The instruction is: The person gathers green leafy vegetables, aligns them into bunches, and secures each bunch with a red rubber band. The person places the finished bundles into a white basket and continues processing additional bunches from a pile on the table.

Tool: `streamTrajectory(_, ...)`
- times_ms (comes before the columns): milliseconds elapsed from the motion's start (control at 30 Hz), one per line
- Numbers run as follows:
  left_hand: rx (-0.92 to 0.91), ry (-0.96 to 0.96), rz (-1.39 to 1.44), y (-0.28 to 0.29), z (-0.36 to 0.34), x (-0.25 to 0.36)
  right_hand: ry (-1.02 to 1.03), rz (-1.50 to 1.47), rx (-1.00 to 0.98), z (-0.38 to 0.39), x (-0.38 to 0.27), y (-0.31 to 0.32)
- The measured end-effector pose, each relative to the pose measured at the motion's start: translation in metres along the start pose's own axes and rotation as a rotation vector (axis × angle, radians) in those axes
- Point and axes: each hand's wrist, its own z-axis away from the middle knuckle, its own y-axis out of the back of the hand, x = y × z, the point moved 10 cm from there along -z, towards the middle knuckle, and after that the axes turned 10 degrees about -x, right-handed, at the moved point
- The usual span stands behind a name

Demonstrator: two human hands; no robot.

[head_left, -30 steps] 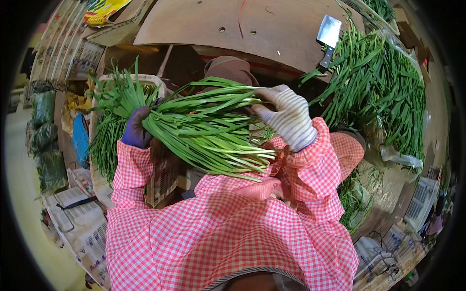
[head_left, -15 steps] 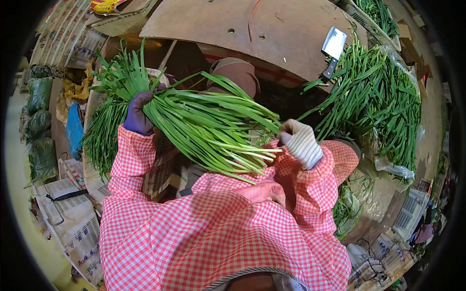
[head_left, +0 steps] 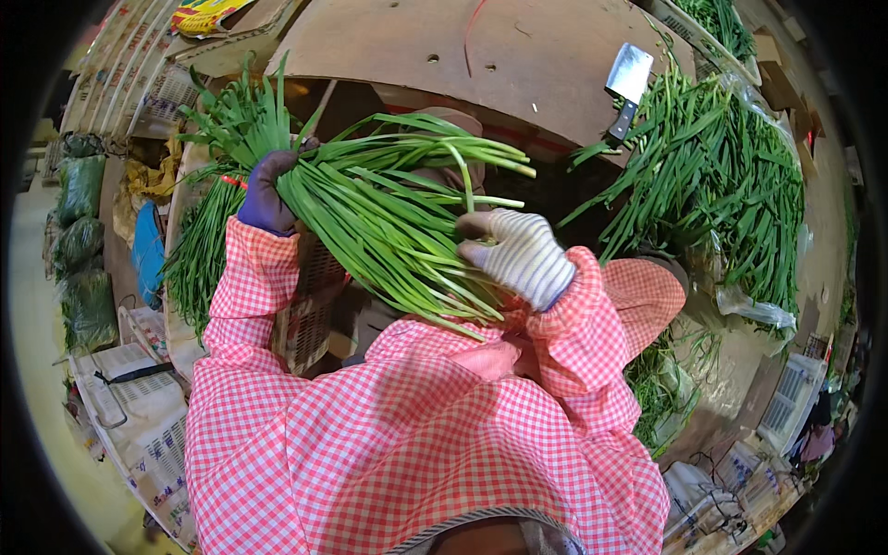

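My left hand (head_left: 270, 192), in a dark purple glove, is wrapped around a bunch of garlic chives (head_left: 370, 199) near its leafy end. The pale stem ends fan out to the right, across my lap. My right hand (head_left: 518, 254) wears a white striped glove with dirty fingertips. Its thumb and forefinger are pinched together at the stem ends, where one pale chive stalk (head_left: 462, 176) bends down to them. A second bunch of chives (head_left: 205, 250), with a red band at its top, hangs below my left hand beside a crate.
A cleaver (head_left: 629, 79) lies at the right edge of the brown board (head_left: 398, 46) ahead. A large heap of chives (head_left: 712, 176) on plastic lies to the right. Plastic-wrapped green bundles (head_left: 88, 310) and a blue object (head_left: 147, 252) are at the left.
My right hand has moved left and slightly up, in among the stem ends. Some stems have spread upward, apart from the rest. My left hand keeps its hold nearly in place.
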Motion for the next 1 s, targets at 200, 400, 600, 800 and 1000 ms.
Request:
streamTrajectory(200,-0.123,-0.252,-0.719,-0.03,-0.001,0.031,0.014,0.148,0.056,-0.014,-0.004,-0.026)
streamTrajectory(400,-0.037,-0.142,-0.589,-0.027,-0.005,0.024,0.004,0.164,0.132,0.004,-0.001,-0.031)
streamTrajectory(600,-0.09,-0.214,-0.704,-0.04,-0.008,0.038,-0.09,0.159,0.053,-0.008,0.002,-0.033)
streamTrajectory(800,-0.127,-0.329,-0.799,-0.044,-0.008,0.045,-0.068,0.031,-0.089,-0.001,0.017,-0.05)
streamTrajectory(1000,-0.204,-0.327,-0.899,-0.034,-0.005,0.04,-0.261,0.169,-0.17,0.046,0.092,-0.068)
